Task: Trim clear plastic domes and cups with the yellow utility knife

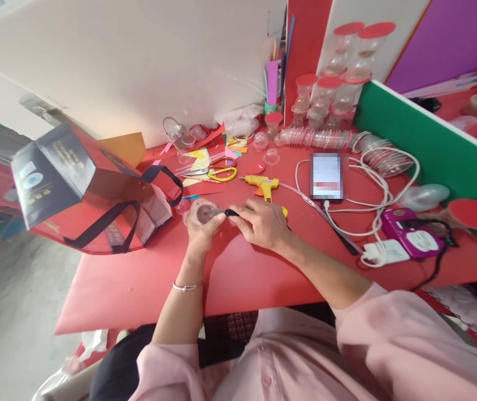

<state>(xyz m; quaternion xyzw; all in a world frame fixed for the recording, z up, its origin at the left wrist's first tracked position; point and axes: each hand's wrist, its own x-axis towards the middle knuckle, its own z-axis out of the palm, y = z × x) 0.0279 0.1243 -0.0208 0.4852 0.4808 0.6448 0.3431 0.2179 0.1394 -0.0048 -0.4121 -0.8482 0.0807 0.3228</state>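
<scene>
My left hand (200,233) is wrapped round a small clear plastic cup (205,211), its round opening facing up toward me. My right hand (261,223) grips the black handle of a small knife (230,213); the narrow grey blade reaches over the cup's rim. My left thumb lies against or very near the blade. Just beyond my right hand, a yellow hot glue gun (263,185) lies on its side. Yellow-handled scissors (221,174) rest farther back on paper scraps. Pinkish clear plastic (182,206) shows beside my left fingers.
A red gift bag (92,206) stands on the red table (238,278) at left. To the right are a phone (326,177), white cables, and a purple power socket (413,234). Stacked clear cups (317,137) and red-topped hourglass shapes (357,53) line the back, near a green partition (430,150).
</scene>
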